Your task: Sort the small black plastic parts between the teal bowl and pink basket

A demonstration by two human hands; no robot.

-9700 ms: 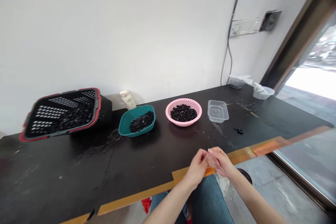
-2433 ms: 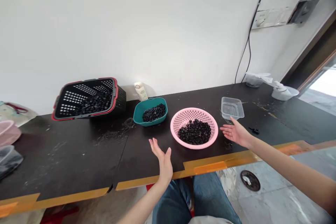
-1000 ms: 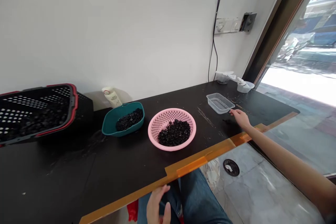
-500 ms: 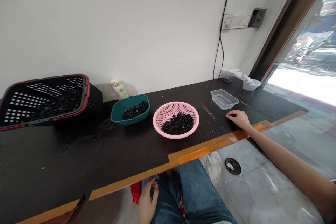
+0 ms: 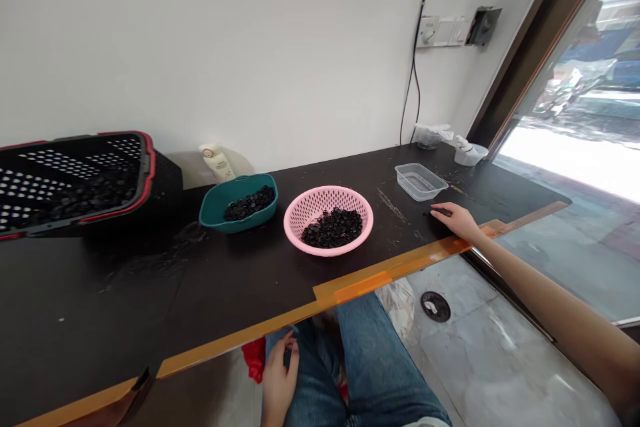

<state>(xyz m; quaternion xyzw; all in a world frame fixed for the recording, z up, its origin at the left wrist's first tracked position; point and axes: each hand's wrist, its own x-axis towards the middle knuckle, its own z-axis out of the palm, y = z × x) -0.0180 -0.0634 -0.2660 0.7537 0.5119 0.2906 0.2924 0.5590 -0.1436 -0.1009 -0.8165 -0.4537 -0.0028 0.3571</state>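
My right hand [image 5: 457, 221] rests on the dark table near its right front edge, fingers closed round a thin dark object [image 5: 440, 212] whose tip points left. Just behind it lies a clear plastic tray [image 5: 420, 181]. My left hand [image 5: 281, 373] lies on my jeans below the table edge, its fingers loosely curled and partly apart, with nothing visible in it. A pink perforated basket [image 5: 329, 251] holding small black rings [image 5: 334, 227] sits mid-table. Left of it, a teal basin [image 5: 240, 223] holds more small black parts [image 5: 250, 203].
A large black basket [image 5: 167, 177] with red trim lies tilted at the left, with black parts inside. A white bottle [image 5: 217, 161] leans on the wall. Clear containers [image 5: 470, 153] stand at the back right. Orange tape [image 5: 360, 287] lines the front edge.
A thin dark object now shows at my right fingertips. The view has shifted slightly, so the table and baskets appear a little further left and higher. My left hand stays on my lap.
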